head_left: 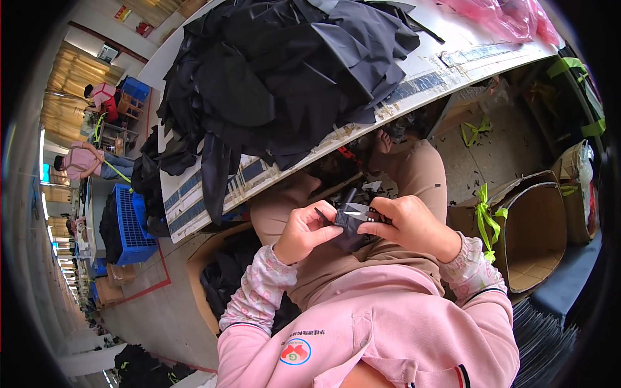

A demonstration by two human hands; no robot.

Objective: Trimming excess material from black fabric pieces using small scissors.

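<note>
Above my lap, my left hand (308, 231) pinches a small piece of black fabric (349, 240) between thumb and fingers. My right hand (412, 226) is closed around small thread snips (358, 214), their metal blades pointing left against the fabric. Whether the blades are cutting is too small to tell. Both hands are close together, just off the near edge of a white table (424, 97). On that table lies a large heap of black fabric pieces (259, 77), some hanging over the edge.
Pink plastic (511, 19) lies at the table's far right. An open cardboard box (533, 233) with a green strip (486, 220) stands at my right. Another box (202, 258) holding black fabric is at my left. Blue crates (134, 223) and two other people (81, 160) are farther left.
</note>
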